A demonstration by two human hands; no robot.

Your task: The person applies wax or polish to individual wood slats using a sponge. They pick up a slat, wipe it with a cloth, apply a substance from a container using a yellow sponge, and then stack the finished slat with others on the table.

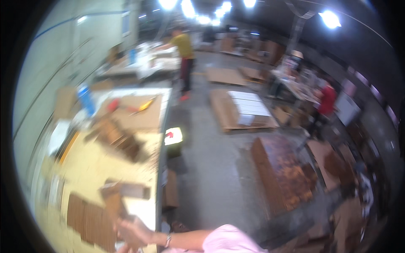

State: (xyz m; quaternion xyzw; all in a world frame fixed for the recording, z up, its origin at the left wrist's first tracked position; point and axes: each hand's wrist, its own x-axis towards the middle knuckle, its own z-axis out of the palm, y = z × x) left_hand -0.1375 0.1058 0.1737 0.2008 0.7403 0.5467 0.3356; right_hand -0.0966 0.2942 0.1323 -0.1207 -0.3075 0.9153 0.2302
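Pink sleeve (230, 238) is closest to us, w/ our bare forearm & bracelet (168, 240) reaching across the right edge of the tabletop (80, 173), near end. Our right hand (136, 231) is grasping a brown cardboard strip (114, 205), as far as blur lets us tell; the strip slants off toward the far edge. Left hand (122, 248): only what looks like a sliver at the bottom of view, so we can't tell if it's gripping or loose.

Just past the strip, near the right edge, lies a folded cardboard piece (135, 189), poss. touching it. Left of the strip, at the near end, we've got flat brown pcs (90, 219) packed close together. Farther up, btw the left & right edges, sits a jumbled brown heap (116, 135), some of it seemingly folded.

Progress, our best guess: partway. Heap = prob. done, flat lot = prob. to do, strip = mid-handling. Can't count either lot. Yellow cutter (147, 103) lies on a cardboard sheet (145, 120) by the far edge, blue bottle (86, 100) toward the far left corner; neither's in use.
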